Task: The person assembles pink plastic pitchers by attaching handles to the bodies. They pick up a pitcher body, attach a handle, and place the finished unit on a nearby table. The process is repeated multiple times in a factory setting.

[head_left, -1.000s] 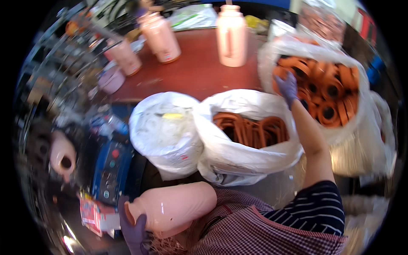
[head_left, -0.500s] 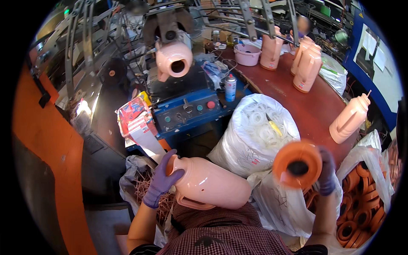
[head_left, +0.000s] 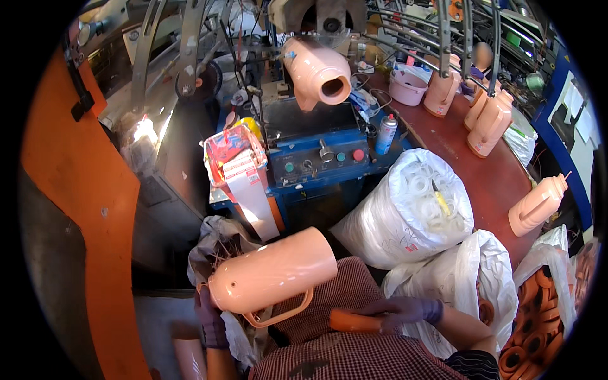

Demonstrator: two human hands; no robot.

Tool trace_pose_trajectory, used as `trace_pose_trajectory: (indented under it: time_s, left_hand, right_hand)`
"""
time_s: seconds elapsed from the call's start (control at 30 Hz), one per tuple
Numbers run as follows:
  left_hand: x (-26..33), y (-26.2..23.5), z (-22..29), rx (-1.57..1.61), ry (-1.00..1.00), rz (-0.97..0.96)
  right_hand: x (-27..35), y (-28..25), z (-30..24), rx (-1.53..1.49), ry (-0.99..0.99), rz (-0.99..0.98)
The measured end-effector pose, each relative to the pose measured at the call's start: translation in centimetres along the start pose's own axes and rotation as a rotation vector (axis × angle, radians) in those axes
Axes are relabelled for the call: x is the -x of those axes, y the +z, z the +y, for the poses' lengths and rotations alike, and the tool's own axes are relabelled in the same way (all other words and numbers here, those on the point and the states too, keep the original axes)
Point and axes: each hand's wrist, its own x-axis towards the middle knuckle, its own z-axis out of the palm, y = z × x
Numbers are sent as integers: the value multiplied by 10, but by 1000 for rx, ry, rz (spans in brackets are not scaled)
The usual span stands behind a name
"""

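Cluttered workshop surrounds us: our left hand (head_left: 212,316) grips the pink jug body (head_left: 272,272) over our lap, our right hand (head_left: 399,310) clasps the orange ring (head_left: 354,322), not yet fitted.

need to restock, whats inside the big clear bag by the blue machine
The clear bag holds a heap of white plastic rings, with a yellow-handled tool lying on top. The heap covers whatever lies deeper, so the bottom cannot be seen.

Sacks (head_left: 411,215) crowding the lap's right
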Motion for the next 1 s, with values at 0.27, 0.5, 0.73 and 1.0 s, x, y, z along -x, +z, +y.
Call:
trace_pose_trajectory:
  time_s: [0.27, 0.5, 0.73, 1.0]
  left_hand:
    - [18, 51, -3, 288, -294, -233]
    - [42, 52, -29, -416, 172, -527]
    - [70, 92, -7, -315, 94, -578]
    - [18, 35, -100, 6, -140, -340]
  right_hand:
    - [-4, -15, 50, 72, 228, 1041]
    - [-70, -65, -79, 647, -450, 1127]
    - [-59, -49, -85, 768, -580, 1017]
    - [-20, -22, -103, 969, -765, 958]
